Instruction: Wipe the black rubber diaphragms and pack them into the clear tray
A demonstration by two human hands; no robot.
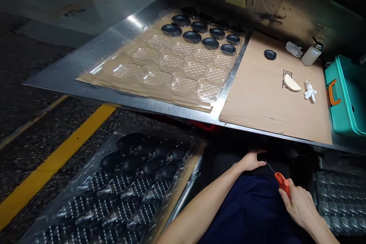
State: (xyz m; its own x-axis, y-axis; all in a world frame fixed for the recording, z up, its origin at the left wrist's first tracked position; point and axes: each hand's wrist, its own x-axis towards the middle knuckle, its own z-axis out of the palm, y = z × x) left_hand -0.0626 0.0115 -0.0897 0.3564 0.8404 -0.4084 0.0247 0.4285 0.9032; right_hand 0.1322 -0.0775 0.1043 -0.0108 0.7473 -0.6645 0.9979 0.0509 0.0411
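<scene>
Low in front of the dark blue clothing, my left hand [253, 161] curls its thumb and fingers around a black part [261, 156], whose outline blends into the dark background. My right hand [300, 202] grips the orange handle of a deburring tool [282, 183]. Its thin metal tip points up and left and reaches close to my left thumb. Above the hands, a single black round part [270, 54] lies on the cardboard sheet [251, 95].
A clear tray [171, 61] holds black round parts in its far pockets. Another tray [120, 187] stands lower left. The cardboard bears a cream half-round pad [291, 83], a white crumpled piece [310, 91] and a pump bottle [312, 54]. A teal box [340, 110] stands right.
</scene>
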